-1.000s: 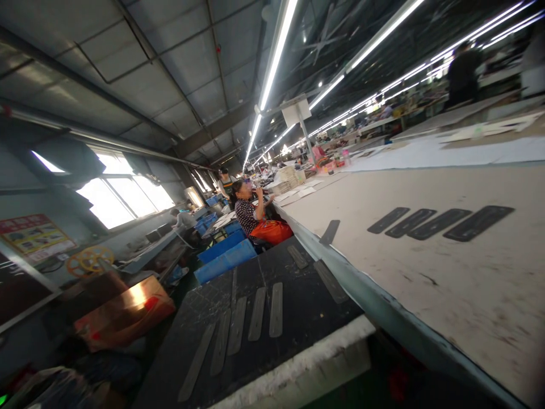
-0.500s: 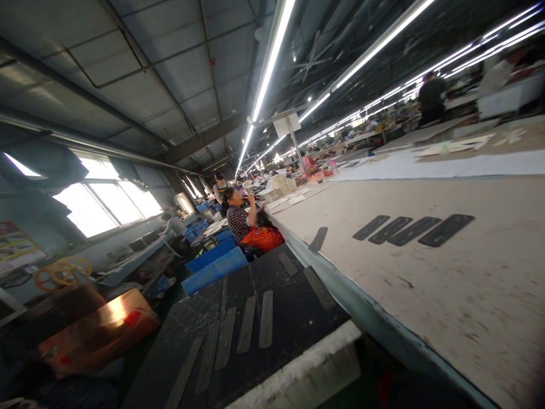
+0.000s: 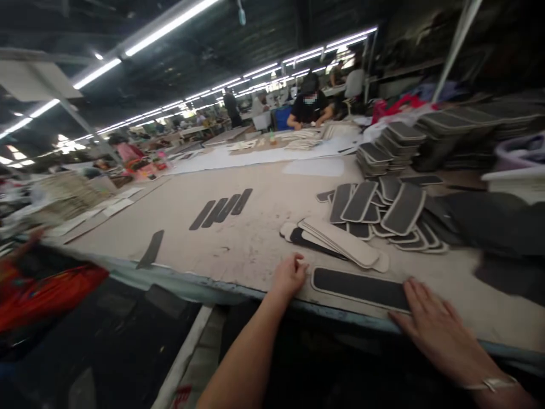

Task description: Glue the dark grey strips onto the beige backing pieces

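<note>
Strip point(image 3: 360, 288) lies near the table point(image 3: 264, 250) edge, its right end under the flattened right hand point(image 3: 440, 332); the left hand point(image 3: 290, 275) curls beside it, contents unclear. Light, even pressure should prevent skewing.

View: swung right | Now in frame: left hand point(image 3: 290, 277) just beside dark strip point(image 3: 360, 287); right hand point(image 3: 438, 324) on its other end | Newly shown: heaped pale-edged pieces point(image 3: 403, 209), co-worker point(image 3: 310, 113) across desk point(image 3: 259, 250) | Out of view: wall poster, yellow wheels
</note>
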Demonstrator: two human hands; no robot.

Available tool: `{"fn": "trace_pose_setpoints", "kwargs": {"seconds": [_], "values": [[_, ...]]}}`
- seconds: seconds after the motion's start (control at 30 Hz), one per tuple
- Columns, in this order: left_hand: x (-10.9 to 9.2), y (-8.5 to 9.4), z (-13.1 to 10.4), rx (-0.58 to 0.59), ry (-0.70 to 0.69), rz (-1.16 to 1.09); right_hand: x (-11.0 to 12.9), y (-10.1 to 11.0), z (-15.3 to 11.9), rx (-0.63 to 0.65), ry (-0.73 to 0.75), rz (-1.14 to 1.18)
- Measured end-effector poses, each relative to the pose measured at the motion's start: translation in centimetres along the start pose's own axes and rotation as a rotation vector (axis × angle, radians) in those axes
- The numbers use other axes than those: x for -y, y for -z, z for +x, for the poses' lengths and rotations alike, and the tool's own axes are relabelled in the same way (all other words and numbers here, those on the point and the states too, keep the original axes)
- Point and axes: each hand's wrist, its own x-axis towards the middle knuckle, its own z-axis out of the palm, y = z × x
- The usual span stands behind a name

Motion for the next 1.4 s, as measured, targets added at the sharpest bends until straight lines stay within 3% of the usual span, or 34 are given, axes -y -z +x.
{"fn": "trace_pose_setpoints", "kwargs": {"seconds": [0.03, 0.1, 0.2, 0.27, 0.37, 0.5, 0.67, 0.83, 1.17, 1.3, 1.4], "values": [[-0.1, 0.0, -0.2, -0.080, -0.100, 0.042, 0.0, 0.1, -0.2, 0.004, -0.013, -0.038], [-1.1, -0.7, -1.3, -0.118, -0.352, 0.131, 0.5, 0.2, 0.1, 0.015, -0.022, -0.091], [-3.5, -3.1, -3.4, 0.054, -0.677, 0.321, 1.3, 0.2, 0.6, 0.028, -0.020, -0.107], [-4.5, -4.6, -4.2, 0.151, -0.728, 0.455, 1.4, 0.3, 0.6, 0.025, -0.014, -0.100], [-4.3, -5.2, -4.2, 0.161, -0.621, 0.580, 1.2, 0.5, 0.5, 0.008, -0.013, -0.071], [-2.3, -3.6, -3.8, 0.166, -0.482, 0.618, 1.3, 0.9, 0.5, 0.019, -0.035, -0.007], [-1.3, -2.6, -2.8, 0.153, -0.397, 0.562, 0.6, 2.3, 1.3, 0.065, -0.121, 0.147], [-0.9, -2.8, -0.7, 0.102, -0.342, 0.439, -1.0, 4.0, 1.8, -0.031, -0.272, 0.232], [-1.3, -1.4, 0.9, 0.184, -0.281, 0.382, -0.1, 4.4, 2.2, 0.059, -0.186, 0.314], [-1.4, -0.9, 0.4, 0.173, -0.239, 0.248, 0.0, 4.7, 2.1, 0.092, -0.231, 0.414], [-1.1, -0.8, -0.2, 0.146, -0.144, -0.030, 0.2, 4.9, 2.2, 0.063, -0.303, 0.519]]}}
